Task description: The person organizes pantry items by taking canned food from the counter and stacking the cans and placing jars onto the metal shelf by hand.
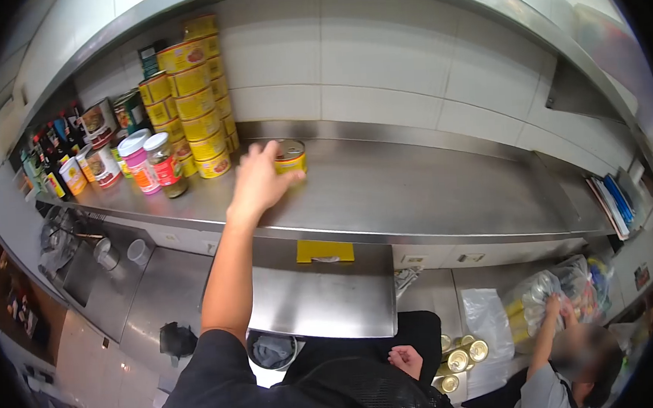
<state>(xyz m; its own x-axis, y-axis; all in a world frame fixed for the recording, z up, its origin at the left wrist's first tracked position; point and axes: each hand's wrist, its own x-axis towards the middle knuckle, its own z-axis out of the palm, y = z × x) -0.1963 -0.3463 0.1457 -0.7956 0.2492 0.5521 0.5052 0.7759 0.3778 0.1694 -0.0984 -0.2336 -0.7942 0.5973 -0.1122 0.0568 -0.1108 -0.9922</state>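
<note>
My left hand (259, 180) reaches over the steel shelf with its thumb and fingers spread. Right beside it stands a yellow can (291, 157) with a bare metal top, the thumb in front of the can and the index finger at its left side. Whether the skin touches the can I cannot tell. My right hand (406, 361) rests low by my thigh, fingers curled in, with nothing visible in them. Left of the yellow can rises a stack of similar yellow cans (199, 103).
Jars (166, 169), other tins and dark bottles (51, 161) crowd the left of the shelf (415, 187). Below are a steel surface (321, 294) and a bin (272, 349). Gold-topped cans (459, 359) stand lower right, near a person (568, 361) handling plastic bags (538, 296).
</note>
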